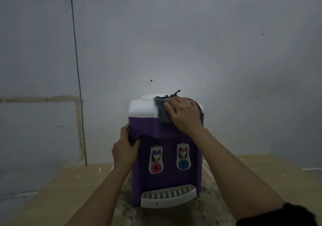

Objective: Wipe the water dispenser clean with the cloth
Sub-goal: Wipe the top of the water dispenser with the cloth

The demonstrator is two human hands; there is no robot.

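Note:
A purple water dispenser (167, 156) with a white top stands on a table in the middle of the view. Its front carries two taps and a white drip tray (168, 195) at the bottom. My right hand (184, 113) presses a dark grey cloth (163, 112) flat on the right part of the white top, and the cloth hangs over the front edge. My left hand (124, 150) grips the dispenser's upper left side, thumb on the front face. Part of the cloth is hidden under my right hand.
The dispenser sits on a light wooden table (69, 191) against a grey wall (174, 42). A thin dark cable (78, 79) runs down the wall at the left. Bare tabletop lies on both sides of the dispenser.

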